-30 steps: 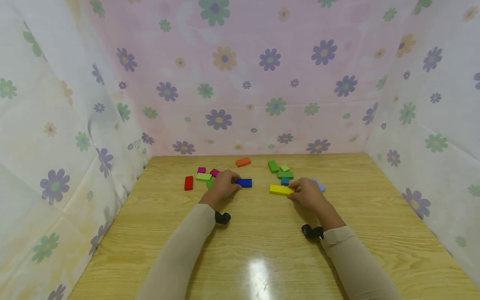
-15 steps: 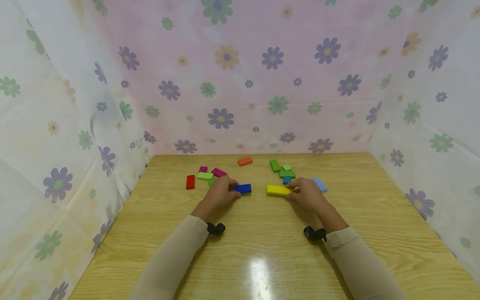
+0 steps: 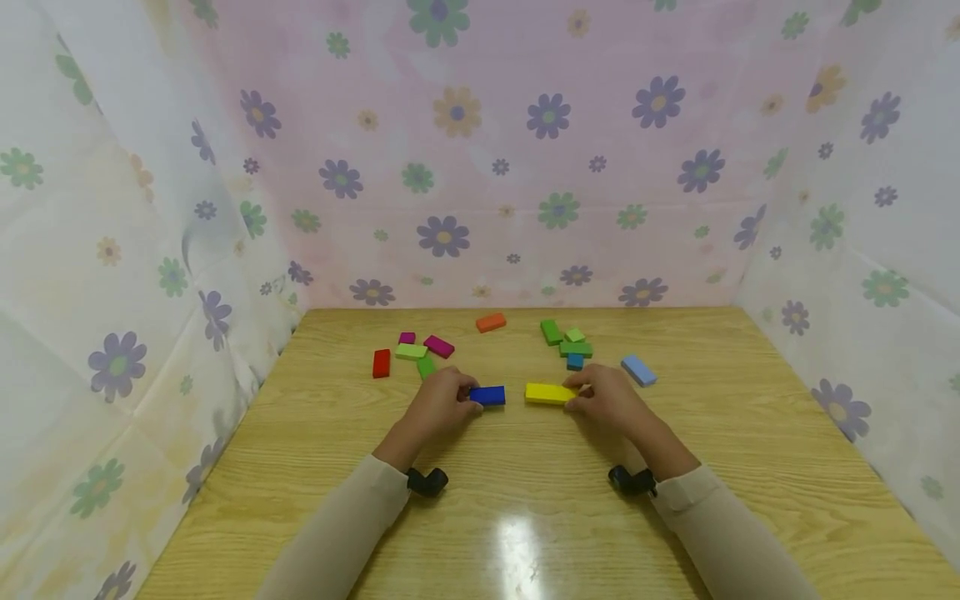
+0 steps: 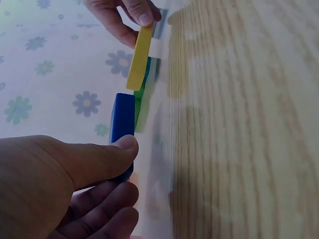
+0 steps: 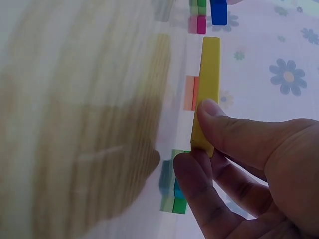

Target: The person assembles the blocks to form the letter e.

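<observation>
My left fingers [image 4: 125, 193] pinch blue block [image 3: 491, 396], right fingers [image 5: 189, 170] yellow block [image 3: 547, 393] — both lifted, probably; other blocks [image 3: 576, 350] untaken.

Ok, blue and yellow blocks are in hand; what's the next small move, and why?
Probably bring the blue block and yellow block together end to end: the left hand pinches the blue one, the right hand the yellow, and their free ends face across a narrow gap.
</observation>
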`<state>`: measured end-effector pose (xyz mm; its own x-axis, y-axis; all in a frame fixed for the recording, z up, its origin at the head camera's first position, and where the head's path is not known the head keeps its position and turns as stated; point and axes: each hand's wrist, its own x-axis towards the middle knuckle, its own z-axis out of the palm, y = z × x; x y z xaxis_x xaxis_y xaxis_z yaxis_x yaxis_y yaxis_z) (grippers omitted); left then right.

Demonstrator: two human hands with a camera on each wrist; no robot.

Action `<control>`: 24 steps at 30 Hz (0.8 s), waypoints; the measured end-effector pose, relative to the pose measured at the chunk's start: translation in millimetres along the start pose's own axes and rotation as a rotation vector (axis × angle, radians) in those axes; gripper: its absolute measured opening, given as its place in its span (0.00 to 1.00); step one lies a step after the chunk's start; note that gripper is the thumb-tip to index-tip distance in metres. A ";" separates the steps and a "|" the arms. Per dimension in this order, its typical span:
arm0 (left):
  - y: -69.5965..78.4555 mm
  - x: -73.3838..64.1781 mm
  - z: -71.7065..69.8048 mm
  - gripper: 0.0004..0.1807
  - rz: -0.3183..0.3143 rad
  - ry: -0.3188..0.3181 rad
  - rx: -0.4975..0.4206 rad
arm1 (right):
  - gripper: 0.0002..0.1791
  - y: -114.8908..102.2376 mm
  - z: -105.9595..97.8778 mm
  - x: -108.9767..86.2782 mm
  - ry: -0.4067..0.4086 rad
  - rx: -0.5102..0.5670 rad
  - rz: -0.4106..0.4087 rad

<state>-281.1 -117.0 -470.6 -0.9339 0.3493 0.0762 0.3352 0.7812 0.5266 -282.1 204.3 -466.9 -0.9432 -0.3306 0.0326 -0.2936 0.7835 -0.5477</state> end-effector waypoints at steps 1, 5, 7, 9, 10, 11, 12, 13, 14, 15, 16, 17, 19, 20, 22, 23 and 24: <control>0.2 -1.9 0.4 0.14 0.001 0.005 0.004 | 0.19 -0.5 0.8 -0.7 -0.006 0.005 0.000; 1.8 -8.4 1.4 0.13 0.005 0.024 0.007 | 0.19 -3.7 3.6 -3.9 -0.018 0.019 -0.001; 3.4 -10.9 1.9 0.13 0.003 0.024 -0.009 | 0.19 -6.0 4.4 -5.7 -0.020 0.029 0.000; 4.6 -12.8 3.1 0.14 0.003 0.016 -0.019 | 0.19 -8.5 5.2 -7.5 -0.024 0.042 -0.003; 5.3 -13.7 3.7 0.14 0.001 0.008 -0.025 | 0.19 -9.9 5.6 -8.4 -0.026 0.051 -0.001; 5.9 -14.6 4.5 0.15 -0.004 0.000 -0.029 | 0.19 -11.2 5.9 -9.3 -0.029 0.052 -0.001; 6.3 -15.4 5.3 0.16 -0.008 -0.007 -0.029 | 0.19 -12.3 6.4 -10.2 -0.033 0.054 -0.001; 6.5 -16.1 6.3 0.16 -0.014 -0.013 -0.024 | 0.19 -13.5 6.6 -11.2 -0.036 0.055 0.004; 6.5 -16.8 7.2 0.16 -0.021 -0.019 -0.017 | 0.18 -14.3 6.9 -12.1 -0.039 0.052 0.002; 6.6 -17.5 7.7 0.17 -0.029 -0.022 -0.013 | 0.18 -15.0 7.3 -13.0 -0.042 0.052 0.006; 6.6 -18.1 8.1 0.17 -0.035 -0.027 -0.008 | 0.18 -15.2 7.5 -13.9 -0.045 0.051 0.010; 6.5 -18.5 8.5 0.17 -0.039 -0.030 -0.004 | 0.18 -15.4 7.7 -14.7 -0.046 0.050 0.014; 6.2 -18.6 8.6 0.17 -0.040 -0.036 0.003 | 0.18 -15.5 7.7 -15.9 -0.049 0.054 0.027; 6.1 -18.5 8.4 0.17 -0.037 -0.039 0.004 | 0.18 -15.4 7.7 -16.3 -0.050 0.056 0.029; 6.1 -18.1 7.4 0.17 -0.033 -0.048 0.004 | 0.19 -15.3 7.8 -16.6 -0.051 0.060 0.037; 6.4 -17.8 6.6 0.17 -0.032 -0.051 0.004 | 0.19 -15.4 7.9 -16.5 -0.050 0.060 0.041; 6.5 -17.5 5.9 0.17 -0.029 -0.055 0.005 | 0.19 -15.1 8.2 -16.3 -0.051 0.061 0.042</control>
<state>-261.8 -114.9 -473.6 -0.9350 0.3545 0.0139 0.3088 0.7941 0.5235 -261.0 193.5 -466.0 -0.9449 -0.3258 -0.0328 -0.2428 0.7643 -0.5975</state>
